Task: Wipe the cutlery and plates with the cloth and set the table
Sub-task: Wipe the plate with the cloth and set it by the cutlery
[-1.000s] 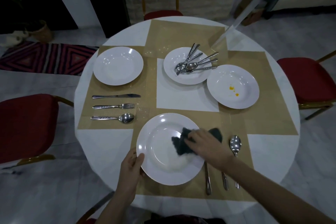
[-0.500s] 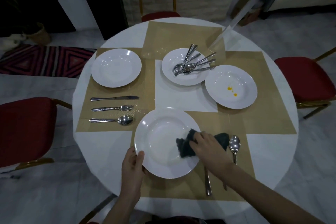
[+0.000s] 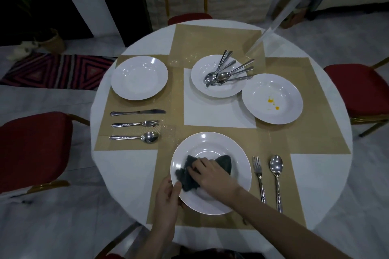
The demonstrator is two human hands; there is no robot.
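Pressing cloth [image 3: 189, 174] into plate [image 3: 237, 178]: right hand [image 3: 212, 176]; left hand [image 3: 168, 197] grips rim.

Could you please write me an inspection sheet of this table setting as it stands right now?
Surface: round white table with tan placemats.
Job's things: near plate under dark cloth; stained plate; clean plate; plate of cutlery; knife, fork, spoon set left; fork and spoon right.
Clutter: nothing seen.
Hands: left hand grips the near plate's rim; right hand presses the cloth.
Cables: nothing seen.
Surroundings: red chairs, striped rug.
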